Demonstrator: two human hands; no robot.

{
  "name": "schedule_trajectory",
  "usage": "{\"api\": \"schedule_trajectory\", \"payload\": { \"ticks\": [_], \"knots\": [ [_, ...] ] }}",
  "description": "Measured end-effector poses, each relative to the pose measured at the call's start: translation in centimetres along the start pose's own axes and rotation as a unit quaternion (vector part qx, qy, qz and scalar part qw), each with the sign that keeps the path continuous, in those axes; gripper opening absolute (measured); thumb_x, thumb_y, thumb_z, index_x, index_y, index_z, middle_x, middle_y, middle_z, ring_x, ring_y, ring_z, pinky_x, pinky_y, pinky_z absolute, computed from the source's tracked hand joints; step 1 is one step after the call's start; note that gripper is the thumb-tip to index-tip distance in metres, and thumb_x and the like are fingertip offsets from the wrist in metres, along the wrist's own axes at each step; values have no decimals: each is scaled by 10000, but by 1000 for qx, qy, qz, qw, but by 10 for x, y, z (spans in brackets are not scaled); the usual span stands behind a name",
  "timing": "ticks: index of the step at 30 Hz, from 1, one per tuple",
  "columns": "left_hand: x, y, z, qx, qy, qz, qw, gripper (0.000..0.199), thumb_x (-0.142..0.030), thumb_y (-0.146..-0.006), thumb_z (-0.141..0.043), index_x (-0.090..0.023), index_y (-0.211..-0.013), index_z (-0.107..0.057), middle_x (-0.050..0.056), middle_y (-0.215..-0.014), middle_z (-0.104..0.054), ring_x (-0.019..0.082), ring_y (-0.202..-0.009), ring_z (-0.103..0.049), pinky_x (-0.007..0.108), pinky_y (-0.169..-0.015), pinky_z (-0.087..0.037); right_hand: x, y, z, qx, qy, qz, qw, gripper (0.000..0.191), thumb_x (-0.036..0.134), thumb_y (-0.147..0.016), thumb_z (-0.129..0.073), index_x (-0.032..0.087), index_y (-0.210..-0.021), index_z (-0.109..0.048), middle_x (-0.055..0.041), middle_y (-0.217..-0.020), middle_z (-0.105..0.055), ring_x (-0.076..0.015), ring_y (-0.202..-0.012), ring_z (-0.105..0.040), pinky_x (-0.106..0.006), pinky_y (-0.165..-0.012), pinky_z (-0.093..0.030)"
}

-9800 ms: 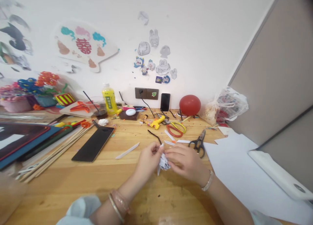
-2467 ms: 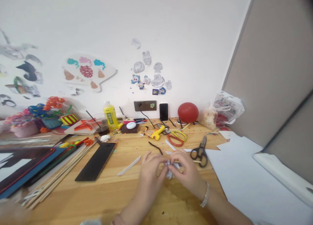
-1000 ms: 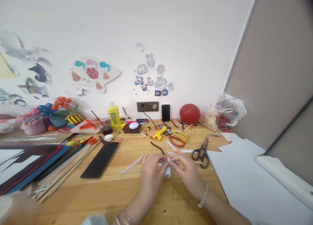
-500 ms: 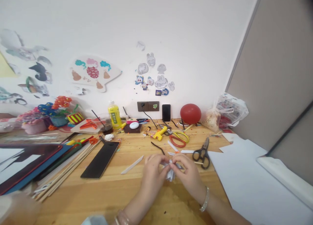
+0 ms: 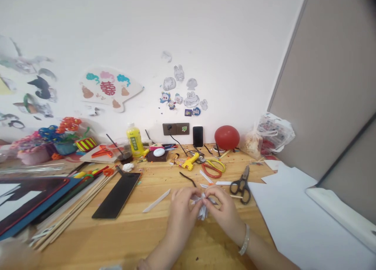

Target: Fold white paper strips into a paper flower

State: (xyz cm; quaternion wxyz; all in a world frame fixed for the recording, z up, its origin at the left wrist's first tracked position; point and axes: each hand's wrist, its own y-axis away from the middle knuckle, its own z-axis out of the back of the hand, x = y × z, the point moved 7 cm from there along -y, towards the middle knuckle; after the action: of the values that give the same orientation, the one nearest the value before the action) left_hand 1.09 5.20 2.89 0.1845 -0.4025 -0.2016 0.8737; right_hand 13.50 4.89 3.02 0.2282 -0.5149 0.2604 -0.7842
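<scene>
A small folded white paper piece (image 5: 202, 212) is pinched between my two hands, low in the middle of the view. My left hand (image 5: 184, 209) grips it from the left, fingers bent and thumb pressed in. From the right, my right hand (image 5: 225, 207) holds it with thumb and fingertips, which meet those of the left. The fingers hide much of the paper. A white paper strip (image 5: 156, 200) lies left of my left hand. Black scissors (image 5: 241, 186) lie right of my right hand.
A black tablet-like slab (image 5: 117, 195) and wooden sticks (image 5: 73, 212) lie to the left. Behind the hands are a yellow glue gun (image 5: 191, 161), red-and-yellow scissors (image 5: 212, 170) and a red balloon (image 5: 227, 137). Large white sheets (image 5: 296, 207) cover the right side.
The view has shifted slightly, so most things sit a little further left. Both hands still hold the folded paper in nearly the same pose.
</scene>
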Motion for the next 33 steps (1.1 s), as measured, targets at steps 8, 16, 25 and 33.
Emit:
{"api": "schedule_trajectory", "payload": {
  "ticks": [8,16,25,33],
  "knots": [
    [-9,0,4,0,-33,-54,998,34,-194,-781,-554,-195,-789,-587,15,-784,-644,187,-788,-556,351,-787,-343,-12,-4,-3,52,-79,-92,991,222,325,-822,-496,171,-687,-582,-32,-694,-606,-165,-682,-560,-272,-653,-434],
    [6,-7,1,34,113,61,991,145,-135,-700,-579,-201,-812,-644,18,-780,-680,190,-778,-607,303,-735,-438,-28,-8,-5,108,-225,-248,936,312,445,-638,-687,148,-715,-636,-43,-708,-634,-173,-676,-579,-298,-654,-451],
    [2,-4,3,46,140,40,988,149,-197,-723,-585,-218,-851,-659,24,-833,-680,181,-818,-613,306,-781,-454,-21,-6,-6,128,-218,-244,936,158,291,-688,-652,157,-745,-593,-3,-681,-602,-131,-627,-565,-253,-602,-452],
    [15,-2,-6,41,232,135,962,253,-280,-697,-604,-174,-924,-569,59,-852,-675,188,-799,-644,297,-693,-521,-1,-5,-1,50,38,-86,994,101,105,-743,-535,183,-686,-564,-11,-709,-561,-156,-691,-536,-265,-629,-420]
  ]
}}
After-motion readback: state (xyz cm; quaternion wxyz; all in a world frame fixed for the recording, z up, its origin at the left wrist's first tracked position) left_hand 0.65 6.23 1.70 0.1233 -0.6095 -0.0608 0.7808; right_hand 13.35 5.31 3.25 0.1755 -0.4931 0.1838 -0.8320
